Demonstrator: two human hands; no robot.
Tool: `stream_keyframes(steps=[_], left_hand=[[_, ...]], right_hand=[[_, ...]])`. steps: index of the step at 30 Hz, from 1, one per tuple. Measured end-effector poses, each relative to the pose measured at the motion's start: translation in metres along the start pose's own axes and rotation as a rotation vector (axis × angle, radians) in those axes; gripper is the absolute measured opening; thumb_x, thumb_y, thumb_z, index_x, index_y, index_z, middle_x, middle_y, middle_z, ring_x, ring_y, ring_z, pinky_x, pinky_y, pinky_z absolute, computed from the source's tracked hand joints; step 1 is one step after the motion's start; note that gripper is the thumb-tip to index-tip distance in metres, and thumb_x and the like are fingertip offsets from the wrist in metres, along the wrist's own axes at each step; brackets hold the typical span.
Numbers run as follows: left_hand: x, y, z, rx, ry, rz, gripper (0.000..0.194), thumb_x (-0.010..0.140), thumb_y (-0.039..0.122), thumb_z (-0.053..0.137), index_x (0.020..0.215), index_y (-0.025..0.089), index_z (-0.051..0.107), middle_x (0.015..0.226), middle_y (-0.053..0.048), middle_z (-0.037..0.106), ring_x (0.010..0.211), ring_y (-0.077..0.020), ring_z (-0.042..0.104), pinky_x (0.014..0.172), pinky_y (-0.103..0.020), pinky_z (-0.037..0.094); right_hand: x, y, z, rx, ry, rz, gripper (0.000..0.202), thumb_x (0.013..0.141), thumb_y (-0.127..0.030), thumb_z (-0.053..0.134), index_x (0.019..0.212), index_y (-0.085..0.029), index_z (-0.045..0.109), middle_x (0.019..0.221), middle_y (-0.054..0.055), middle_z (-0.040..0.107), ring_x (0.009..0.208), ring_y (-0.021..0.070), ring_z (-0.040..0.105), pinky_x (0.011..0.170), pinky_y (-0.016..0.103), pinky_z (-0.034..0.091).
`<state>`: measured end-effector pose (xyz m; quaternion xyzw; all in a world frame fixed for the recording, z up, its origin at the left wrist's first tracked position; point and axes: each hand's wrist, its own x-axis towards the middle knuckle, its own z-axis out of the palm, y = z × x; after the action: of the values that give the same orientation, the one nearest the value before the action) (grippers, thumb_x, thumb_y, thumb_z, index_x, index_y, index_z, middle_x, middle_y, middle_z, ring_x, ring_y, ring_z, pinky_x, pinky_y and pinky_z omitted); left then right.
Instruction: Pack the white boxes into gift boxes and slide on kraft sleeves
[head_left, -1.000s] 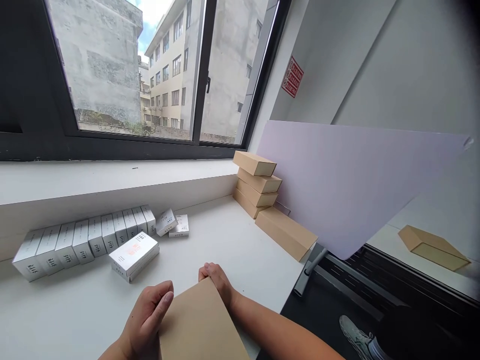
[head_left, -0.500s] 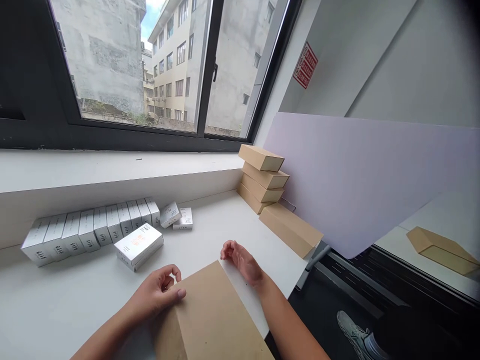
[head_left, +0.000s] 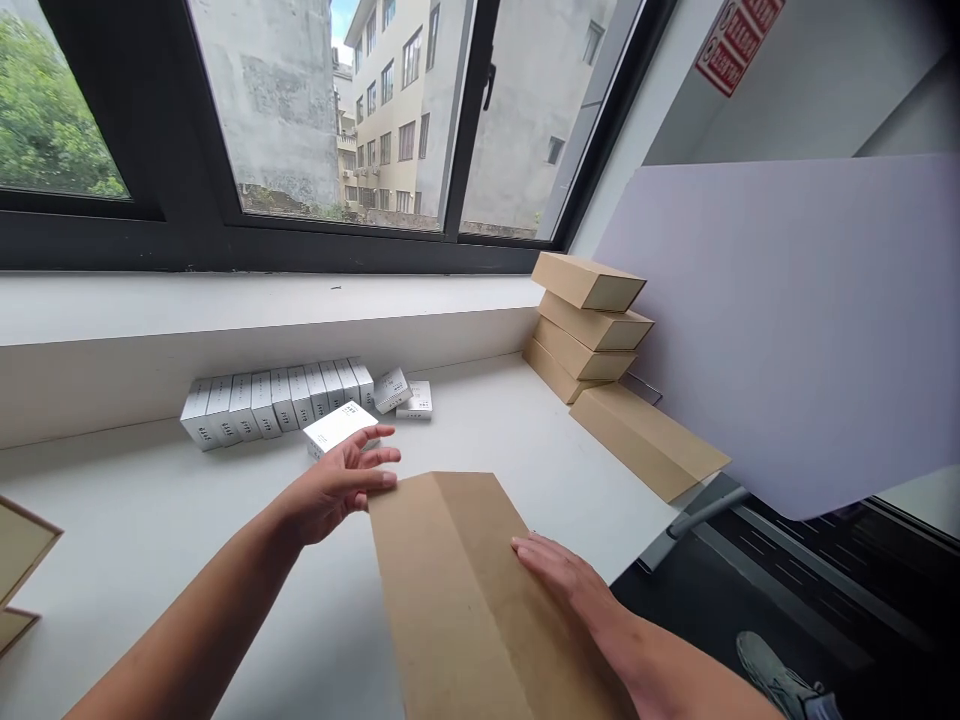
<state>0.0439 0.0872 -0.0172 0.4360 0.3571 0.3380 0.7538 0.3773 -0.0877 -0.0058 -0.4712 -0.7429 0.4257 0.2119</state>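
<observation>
A brown cardboard box (head_left: 442, 590) lies before me at the bottom of the view, its near end cut off by the frame. At its far left corner is my left hand (head_left: 341, 482), fingers spread and thumb touching the edge. My right hand (head_left: 574, 580) lies flat along the box's right side, fingers stretched out. Just beyond my left hand, partly covered by its fingers, sits a white printed box (head_left: 341, 425). Behind that stands a row of several slim white boxes (head_left: 274, 400), with two small white boxes (head_left: 403, 393) at its right end.
Several brown boxes are stacked (head_left: 589, 320) in the far right corner, with another brown box (head_left: 645, 440) lying in front. Brown box corners (head_left: 19, 550) show at the left edge. A pale panel (head_left: 787, 330) borders the white table (head_left: 480, 410) on the right, below the window.
The view has shifted left. The box has turned, showing a crease along its top. My right hand has come against its right side; my left hand's fingers have spread from a curl.
</observation>
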Motion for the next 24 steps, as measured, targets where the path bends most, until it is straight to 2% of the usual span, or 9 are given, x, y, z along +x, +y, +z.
stream_keyframes(steps=[2,4,7,9,11,14,18,21,24], left_hand=[[-0.006,0.004,0.018,-0.036,0.076,0.088,0.068,0.072,0.026,0.084,0.13,0.026,0.048,0.128,-0.007,0.058,0.085,-0.0121,0.067,0.068,-0.025,0.055],[-0.01,0.006,0.028,-0.044,0.037,0.205,0.064,0.079,0.033,0.078,0.133,0.026,0.044,0.144,-0.011,0.051,0.101,-0.0191,0.069,0.085,-0.034,0.058],[-0.007,0.004,0.018,0.188,0.058,0.426,0.061,0.087,0.045,0.068,0.138,0.026,0.04,0.151,-0.013,0.047,0.122,-0.0299,0.063,0.104,-0.051,0.05],[0.002,-0.003,-0.005,0.588,0.275,0.56,0.065,0.085,0.047,0.068,0.139,0.024,0.041,0.15,-0.015,0.048,0.135,-0.0365,0.051,0.113,-0.059,0.037],[0.014,-0.014,-0.032,1.031,0.534,0.595,0.071,0.079,0.047,0.071,0.138,0.02,0.043,0.148,-0.018,0.049,0.144,-0.041,0.037,0.119,-0.063,0.024],[0.028,-0.029,-0.065,1.367,0.692,0.436,0.074,0.076,0.049,0.068,0.138,0.017,0.043,0.148,-0.02,0.049,0.142,-0.0415,0.039,0.117,-0.057,0.029],[0.028,-0.025,-0.076,1.372,0.672,0.272,0.063,0.077,0.054,0.063,0.128,0.023,0.045,0.133,-0.012,0.059,0.116,-0.0333,0.061,0.088,-0.041,0.051],[0.015,-0.003,-0.073,1.298,0.547,0.085,0.06,0.073,0.049,0.064,0.125,0.027,0.042,0.121,-0.008,0.063,0.094,-0.0278,0.066,0.067,-0.034,0.051],[0.002,0.016,-0.071,1.303,0.312,-0.108,0.071,0.065,0.046,0.068,0.128,0.028,0.039,0.123,-0.008,0.062,0.095,-0.029,0.066,0.07,-0.035,0.052]], right_hand=[[0.006,0.002,0.013,-0.045,0.103,-0.037,0.11,0.061,-0.049,0.09,0.156,-0.036,0.037,0.161,0.013,0.034,0.151,0.0369,0.029,0.122,0.057,0.025],[0.019,0.019,0.014,-0.014,0.278,-0.057,0.082,0.072,-0.049,0.082,0.147,-0.038,0.052,0.154,0.013,0.047,0.144,0.0365,0.042,0.119,0.057,0.033],[0.047,0.066,-0.002,0.121,0.593,0.0,0.052,0.086,-0.062,0.063,0.126,-0.03,0.069,0.135,0.014,0.065,0.127,0.0356,0.059,0.107,0.053,0.047],[0.067,0.1,-0.014,0.178,0.81,0.106,0.061,0.085,-0.074,0.055,0.117,-0.025,0.071,0.126,0.014,0.069,0.121,0.0354,0.063,0.104,0.05,0.05],[0.086,0.126,-0.018,0.188,0.964,0.195,0.07,0.084,-0.08,0.049,0.118,-0.022,0.067,0.127,0.014,0.068,0.121,0.0344,0.062,0.107,0.05,0.047],[0.105,0.145,-0.011,0.169,1.031,0.23,0.075,0.087,-0.08,0.042,0.13,-0.021,0.059,0.139,0.013,0.061,0.131,0.0318,0.055,0.115,0.049,0.039],[0.109,0.147,-0.001,0.13,1.034,0.294,0.074,0.094,-0.075,0.029,0.14,-0.021,0.051,0.142,0.011,0.059,0.137,0.029,0.051,0.117,0.047,0.036],[0.107,0.144,-0.002,0.063,1.011,0.353,0.073,0.094,-0.074,0.028,0.138,-0.022,0.054,0.145,0.01,0.057,0.141,0.03,0.046,0.119,0.048,0.033],[0.108,0.139,-0.004,-0.024,0.967,0.385,0.069,0.094,-0.073,0.028,0.133,-0.023,0.057,0.145,0.009,0.057,0.139,0.0303,0.048,0.117,0.049,0.036]])
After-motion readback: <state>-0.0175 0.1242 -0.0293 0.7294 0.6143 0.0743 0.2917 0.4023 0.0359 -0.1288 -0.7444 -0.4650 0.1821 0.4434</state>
